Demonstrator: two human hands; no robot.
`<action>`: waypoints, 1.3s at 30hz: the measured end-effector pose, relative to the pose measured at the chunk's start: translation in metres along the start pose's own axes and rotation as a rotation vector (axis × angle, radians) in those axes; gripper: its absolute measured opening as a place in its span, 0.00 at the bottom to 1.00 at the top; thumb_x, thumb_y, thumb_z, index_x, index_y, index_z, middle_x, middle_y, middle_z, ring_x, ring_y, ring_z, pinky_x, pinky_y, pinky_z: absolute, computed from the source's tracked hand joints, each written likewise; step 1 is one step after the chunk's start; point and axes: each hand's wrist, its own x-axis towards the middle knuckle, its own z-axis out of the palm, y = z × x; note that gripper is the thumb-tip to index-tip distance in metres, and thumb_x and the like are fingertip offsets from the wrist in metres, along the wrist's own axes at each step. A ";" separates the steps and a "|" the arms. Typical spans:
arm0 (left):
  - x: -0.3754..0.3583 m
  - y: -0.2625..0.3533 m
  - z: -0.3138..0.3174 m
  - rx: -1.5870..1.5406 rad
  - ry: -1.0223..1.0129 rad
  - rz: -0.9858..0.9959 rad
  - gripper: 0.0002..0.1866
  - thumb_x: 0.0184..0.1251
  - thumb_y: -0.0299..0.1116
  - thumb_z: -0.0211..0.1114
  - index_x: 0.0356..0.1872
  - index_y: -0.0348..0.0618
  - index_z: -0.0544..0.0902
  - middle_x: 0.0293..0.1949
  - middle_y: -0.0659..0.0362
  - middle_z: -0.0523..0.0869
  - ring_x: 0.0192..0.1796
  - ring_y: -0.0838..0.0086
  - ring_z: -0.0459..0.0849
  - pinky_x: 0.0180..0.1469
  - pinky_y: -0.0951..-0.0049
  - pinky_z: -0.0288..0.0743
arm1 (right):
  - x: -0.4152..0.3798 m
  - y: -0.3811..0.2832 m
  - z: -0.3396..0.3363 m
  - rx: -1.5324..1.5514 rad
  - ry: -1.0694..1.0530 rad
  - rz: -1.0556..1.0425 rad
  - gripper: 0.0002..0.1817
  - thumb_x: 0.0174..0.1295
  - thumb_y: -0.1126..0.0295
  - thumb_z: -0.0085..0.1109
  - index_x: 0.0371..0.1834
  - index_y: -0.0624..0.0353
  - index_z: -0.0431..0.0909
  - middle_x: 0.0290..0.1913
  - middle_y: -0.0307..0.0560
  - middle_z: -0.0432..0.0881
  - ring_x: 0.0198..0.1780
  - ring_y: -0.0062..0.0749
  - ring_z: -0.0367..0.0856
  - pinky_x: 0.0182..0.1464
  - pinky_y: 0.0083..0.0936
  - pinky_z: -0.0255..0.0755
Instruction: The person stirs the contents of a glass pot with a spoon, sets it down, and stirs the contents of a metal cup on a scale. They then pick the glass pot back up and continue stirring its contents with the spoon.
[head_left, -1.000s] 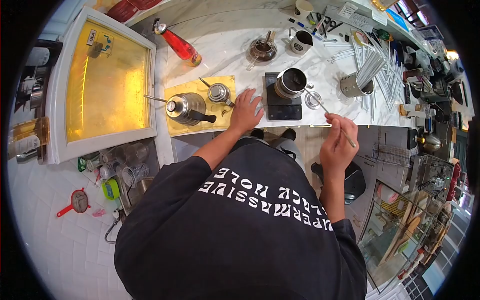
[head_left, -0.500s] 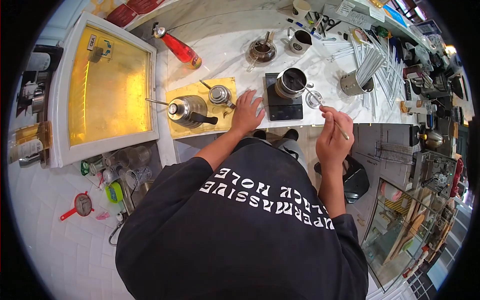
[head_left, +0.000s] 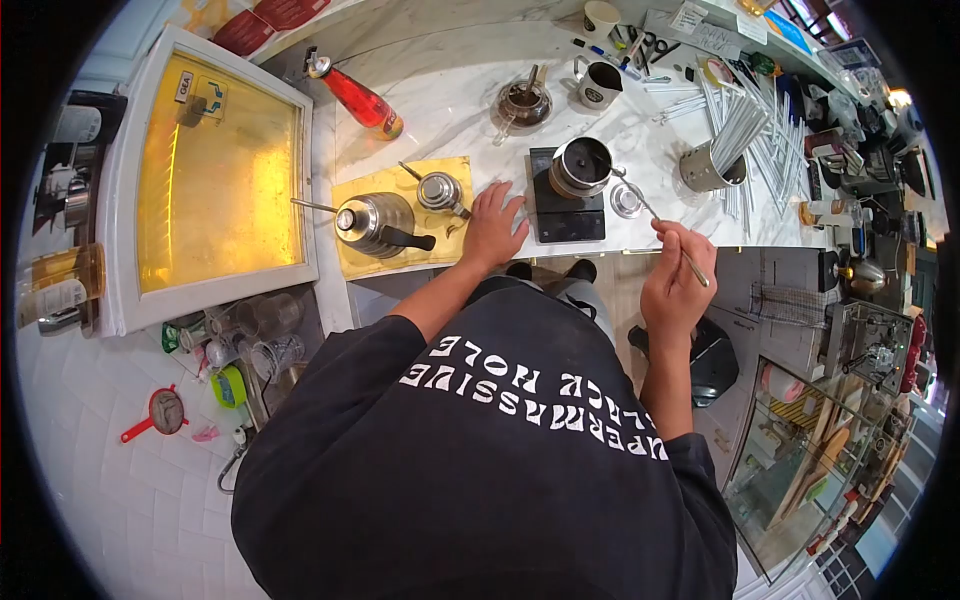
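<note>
My right hand (head_left: 680, 272) pinches the handle of a long metal spoon (head_left: 648, 206), whose far end is beside the rim of a round pot (head_left: 581, 168). Dark contents fill that pot, which stands on a black digital scale (head_left: 570, 226). My left hand (head_left: 494, 222) lies palm down with fingers spread on the marble counter, between the scale and a yellow cloth (head_left: 352, 262). A gooseneck kettle (head_left: 376, 220) and a smaller metal pot (head_left: 440, 190) sit on the cloth. Right of the scale is a small round metal lid (head_left: 628, 200).
Behind the scale stand a glass server (head_left: 522, 104) with dark liquid and a metal pitcher (head_left: 600, 84). A red bottle (head_left: 362, 98) is at the back left. On the right, a metal holder (head_left: 712, 166) contains wrapped straws, with more straws (head_left: 786, 150) scattered around it.
My right hand has moved slightly right and down, drawing the spoon out of the pot to beside its rim. The left hand stays in place.
</note>
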 end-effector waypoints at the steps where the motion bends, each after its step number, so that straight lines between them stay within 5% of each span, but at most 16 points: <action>1: 0.000 -0.001 0.001 -0.003 0.000 -0.003 0.23 0.68 0.42 0.69 0.60 0.44 0.84 0.72 0.47 0.74 0.79 0.49 0.67 0.80 0.48 0.60 | -0.001 0.000 -0.003 -0.008 -0.003 -0.016 0.04 0.73 0.79 0.62 0.45 0.60 0.86 0.40 0.44 0.90 0.36 0.42 0.83 0.57 0.40 0.74; 39: 0.001 -0.001 0.001 -0.019 0.000 -0.001 0.22 0.67 0.41 0.70 0.60 0.43 0.84 0.73 0.45 0.74 0.78 0.48 0.68 0.79 0.47 0.61 | 0.005 -0.004 0.005 -0.033 -0.016 0.004 0.06 0.76 0.76 0.58 0.44 0.58 0.86 0.42 0.40 0.91 0.40 0.38 0.85 0.60 0.40 0.70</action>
